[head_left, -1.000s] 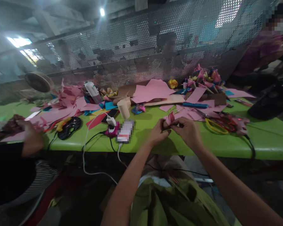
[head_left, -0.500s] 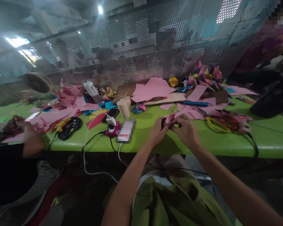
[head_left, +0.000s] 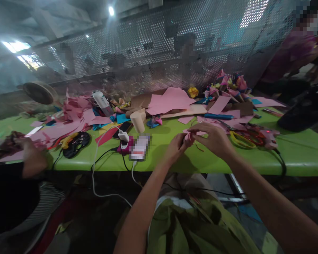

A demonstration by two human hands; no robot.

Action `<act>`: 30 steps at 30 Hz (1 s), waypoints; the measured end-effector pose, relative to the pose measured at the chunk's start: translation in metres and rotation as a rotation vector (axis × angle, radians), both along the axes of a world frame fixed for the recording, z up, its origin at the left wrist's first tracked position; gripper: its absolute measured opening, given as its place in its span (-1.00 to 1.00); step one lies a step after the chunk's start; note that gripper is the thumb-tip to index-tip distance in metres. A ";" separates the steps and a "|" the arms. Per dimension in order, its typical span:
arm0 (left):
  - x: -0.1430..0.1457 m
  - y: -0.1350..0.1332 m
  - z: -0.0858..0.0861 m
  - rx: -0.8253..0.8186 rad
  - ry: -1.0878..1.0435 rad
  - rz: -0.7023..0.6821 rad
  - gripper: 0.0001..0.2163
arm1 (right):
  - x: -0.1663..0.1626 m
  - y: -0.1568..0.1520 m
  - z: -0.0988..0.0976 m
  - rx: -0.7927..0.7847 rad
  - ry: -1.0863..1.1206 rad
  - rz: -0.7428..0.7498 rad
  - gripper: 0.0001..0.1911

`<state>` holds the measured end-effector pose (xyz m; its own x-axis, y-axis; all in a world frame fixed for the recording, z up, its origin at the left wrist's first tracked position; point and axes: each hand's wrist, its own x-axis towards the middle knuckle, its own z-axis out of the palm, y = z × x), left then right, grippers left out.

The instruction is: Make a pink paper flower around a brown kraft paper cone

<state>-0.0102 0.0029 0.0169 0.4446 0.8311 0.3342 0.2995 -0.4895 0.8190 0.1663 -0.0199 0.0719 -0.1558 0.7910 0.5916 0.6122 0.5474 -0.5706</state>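
Observation:
Both my hands meet over the green table (head_left: 175,158) near its front edge. My left hand (head_left: 178,147) is closed around a small folded pink paper piece (head_left: 188,137). My right hand (head_left: 214,140) pinches the same piece from the right, its fingers curled over the top. Most of the paper piece is hidden between my fingers.
Pink paper sheets (head_left: 172,100), yellow-handled scissors (head_left: 242,138), a red glue gun (head_left: 267,135), a blue cutter (head_left: 218,116), a roll (head_left: 137,121), a charger with cables (head_left: 124,139) and folded paper flowers (head_left: 228,86) lie on the table. Another person's hands (head_left: 23,150) work at left; a person stands at far right.
My right hand has shifted up and over the pink piece, with the wrist turned. My left hand has stayed closed on it. The view has drifted slightly.

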 end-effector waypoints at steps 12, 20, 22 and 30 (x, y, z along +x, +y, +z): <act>0.000 0.000 0.000 0.065 0.077 0.005 -0.65 | -0.007 0.002 -0.009 0.009 -0.043 -0.114 -0.87; 0.000 0.001 0.000 0.017 0.047 0.011 -0.66 | -0.014 0.001 -0.017 -0.004 0.110 -0.153 -0.89; 0.001 0.002 0.000 0.003 0.034 0.011 -0.69 | -0.015 0.002 -0.017 -0.002 0.134 -0.129 -0.89; 0.002 0.008 -0.007 -0.094 -0.133 0.037 -0.69 | -0.011 -0.011 -0.013 0.069 0.234 -0.139 -0.91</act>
<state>-0.0078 0.0105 0.0095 0.3700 0.8765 0.3079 0.2015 -0.3993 0.8944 0.1549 -0.0314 0.0587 0.0983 0.7516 0.6522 0.5398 0.5103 -0.6694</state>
